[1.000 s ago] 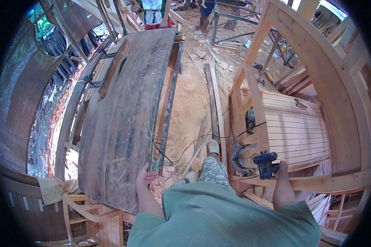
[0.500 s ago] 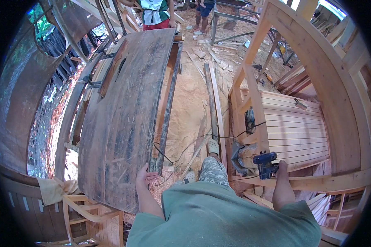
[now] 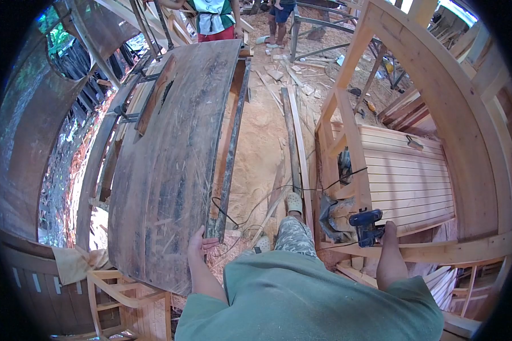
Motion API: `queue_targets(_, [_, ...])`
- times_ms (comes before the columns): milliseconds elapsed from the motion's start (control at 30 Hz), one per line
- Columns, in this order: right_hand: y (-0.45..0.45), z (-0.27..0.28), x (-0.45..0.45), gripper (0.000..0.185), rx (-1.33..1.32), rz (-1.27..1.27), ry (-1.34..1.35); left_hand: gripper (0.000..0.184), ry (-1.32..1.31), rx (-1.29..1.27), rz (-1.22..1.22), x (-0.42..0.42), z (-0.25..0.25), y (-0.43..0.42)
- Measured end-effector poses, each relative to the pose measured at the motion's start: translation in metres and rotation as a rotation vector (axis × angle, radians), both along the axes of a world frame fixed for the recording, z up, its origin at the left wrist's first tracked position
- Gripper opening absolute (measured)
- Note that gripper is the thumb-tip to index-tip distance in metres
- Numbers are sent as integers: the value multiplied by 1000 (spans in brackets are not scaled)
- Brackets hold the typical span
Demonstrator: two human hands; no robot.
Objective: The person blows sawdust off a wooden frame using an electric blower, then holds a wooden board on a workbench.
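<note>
My left hand [image 3: 201, 244] is beside the near right corner of a large worn wooden tabletop [image 3: 165, 170]. Its fingers are stretched out and hold nothing; whether they touch the edge I cannot tell. My right hand [image 3: 389, 232] is closed on the back of a dark blue power tool [image 3: 366, 227], its exact kind unclear. The tool is over the near corner of a pale wooden frame [image 3: 352, 142]. Just left of it, a grey angular piece [image 3: 331, 219] hangs against the frame.
Slatted pale panels [image 3: 407, 170] fill the frame's inside. A dark cord [image 3: 267, 196] crosses the sawdust floor [image 3: 261, 131] past long wood strips [image 3: 297, 142]. Beyond the tabletop stands a person in red shorts [image 3: 216, 35]; another person [image 3: 280, 20] is farther back. A curved wooden piece [image 3: 125, 295] stands lower left.
Both my hands and the power tool stay in place. The people at the back have shifted very slightly.
</note>
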State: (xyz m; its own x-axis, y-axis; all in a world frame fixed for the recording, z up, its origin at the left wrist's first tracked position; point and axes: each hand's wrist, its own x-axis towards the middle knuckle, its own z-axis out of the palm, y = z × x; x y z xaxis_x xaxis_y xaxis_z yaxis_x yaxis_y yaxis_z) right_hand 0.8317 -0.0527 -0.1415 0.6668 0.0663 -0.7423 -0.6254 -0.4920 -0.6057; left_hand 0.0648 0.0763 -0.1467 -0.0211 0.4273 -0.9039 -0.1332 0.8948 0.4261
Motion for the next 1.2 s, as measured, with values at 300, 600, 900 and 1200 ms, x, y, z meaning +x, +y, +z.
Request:
queue_targets(300, [0,4,-5,21,15,6,-19,74,11,9,2,2,5,0])
queue_targets(600, [-21,-24,15,29,225,214,-161,76,14,40,4,7,6,1])
queue_targets(900, [-15,-18,17,15,318,113,-47,69,-29,35,101,11,26,-3])
queue_targets(1200, [-16,1,23,42,421,421,280,71,-28,108,44,-1,-19,-3])
